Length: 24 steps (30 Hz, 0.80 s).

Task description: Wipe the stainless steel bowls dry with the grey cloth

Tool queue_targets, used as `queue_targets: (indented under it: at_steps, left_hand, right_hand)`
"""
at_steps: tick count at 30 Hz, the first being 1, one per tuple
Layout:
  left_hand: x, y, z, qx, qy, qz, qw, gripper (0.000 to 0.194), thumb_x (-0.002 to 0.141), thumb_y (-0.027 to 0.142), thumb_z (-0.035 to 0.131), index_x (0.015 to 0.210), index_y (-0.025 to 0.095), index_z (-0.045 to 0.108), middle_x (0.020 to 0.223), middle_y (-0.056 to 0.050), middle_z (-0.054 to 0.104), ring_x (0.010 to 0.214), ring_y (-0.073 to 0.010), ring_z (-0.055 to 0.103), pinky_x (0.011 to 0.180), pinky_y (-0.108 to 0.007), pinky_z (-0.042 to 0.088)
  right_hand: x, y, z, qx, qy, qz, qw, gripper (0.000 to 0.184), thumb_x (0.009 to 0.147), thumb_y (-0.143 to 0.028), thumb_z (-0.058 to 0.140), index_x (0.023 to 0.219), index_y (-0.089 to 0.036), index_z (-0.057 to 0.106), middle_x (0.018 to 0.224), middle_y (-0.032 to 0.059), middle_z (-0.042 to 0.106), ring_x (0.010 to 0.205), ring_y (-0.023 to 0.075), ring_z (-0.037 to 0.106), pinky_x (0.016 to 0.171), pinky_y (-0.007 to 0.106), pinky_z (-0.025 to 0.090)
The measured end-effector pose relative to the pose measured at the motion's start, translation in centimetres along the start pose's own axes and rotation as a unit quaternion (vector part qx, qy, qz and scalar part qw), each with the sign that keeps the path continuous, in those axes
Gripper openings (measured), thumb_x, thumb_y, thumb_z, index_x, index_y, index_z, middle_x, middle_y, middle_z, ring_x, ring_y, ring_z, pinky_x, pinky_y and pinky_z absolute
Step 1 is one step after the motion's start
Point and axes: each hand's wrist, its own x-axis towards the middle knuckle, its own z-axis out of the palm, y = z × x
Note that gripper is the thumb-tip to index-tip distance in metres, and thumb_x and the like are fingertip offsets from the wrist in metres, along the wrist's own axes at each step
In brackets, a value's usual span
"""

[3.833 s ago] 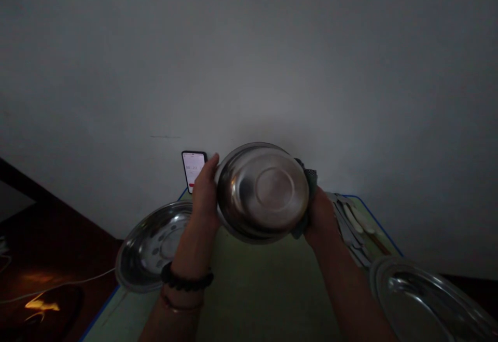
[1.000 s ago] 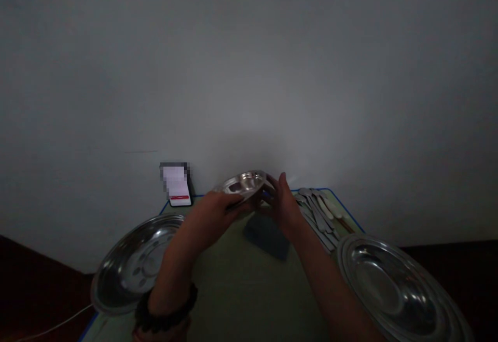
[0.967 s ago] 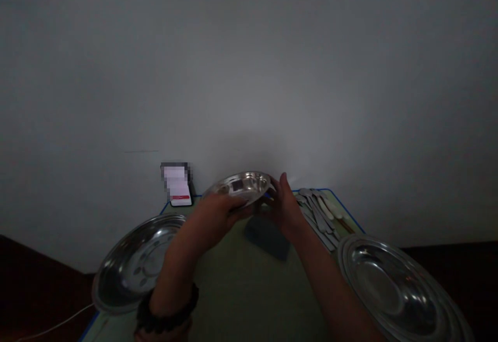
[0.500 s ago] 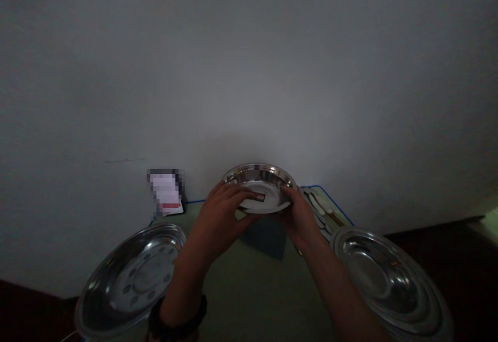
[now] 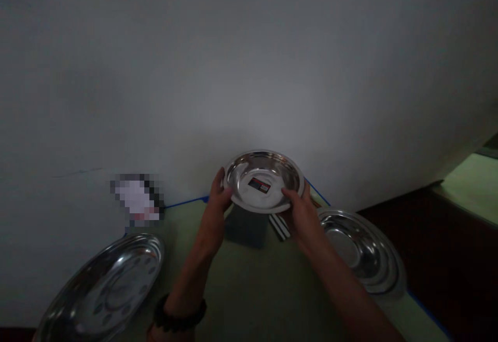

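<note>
A round, shiny steel basin with a dark label on its inner bottom is held up over the table, tilted toward me. My left hand grips its left rim, thumb at the near edge. On the right, my right hand clasps the other side, its thumb inside the rim and its fingers hidden underneath. Below the basin lies a dark grey flat piece. Partly covered by my right hand is some striped cutlery or similar, whose kind I cannot make out.
A larger steel basin with round marks stands at the left. Several nested steel basins sit at the right table edge. A blurred upright phone-like object leans by the wall. The table is pale green with blue edging.
My left hand has moved off the label and back to the left rim. The basin now tilts more toward me, showing its whole inside. The view has swung to the right.
</note>
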Motion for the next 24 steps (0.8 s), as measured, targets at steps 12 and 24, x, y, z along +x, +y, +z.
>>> queue_targets:
  at_steps: [12, 24]
  left_hand:
    - [-0.2, -4.8, 4.3, -0.152, 0.096, -0.304, 0.935, 0.018, 0.084, 0.013, 0.049, 0.084, 0.008, 0.067, 0.058, -0.006, 0.069, 0.054, -0.0178, 0.068, 0.059, -0.030, 0.058]
    - [0.7, -6.7, 4.5, -0.110, 0.133, -0.229, 0.958, 0.027, 0.086, 0.017, 0.055, 0.110, 0.016, 0.066, 0.096, -0.007, 0.074, 0.080, -0.0169, 0.071, 0.070, -0.027, 0.058]
  right_hand:
    - [2.0, -4.6, -11.7, -0.409, -0.225, -0.094, 0.880, 0.048, 0.089, -0.055, 0.041, 0.124, -0.026, 0.057, 0.127, 0.0075, 0.061, 0.124, 0.0249, 0.050, 0.108, 0.048, 0.034]
    - [4.9, -3.9, -21.1, -0.665, -0.176, -0.031, 0.725, 0.028, 0.078, -0.034, 0.059, 0.098, -0.015, 0.062, 0.094, 0.0104, 0.067, 0.083, 0.0234, 0.064, 0.074, 0.034, 0.049]
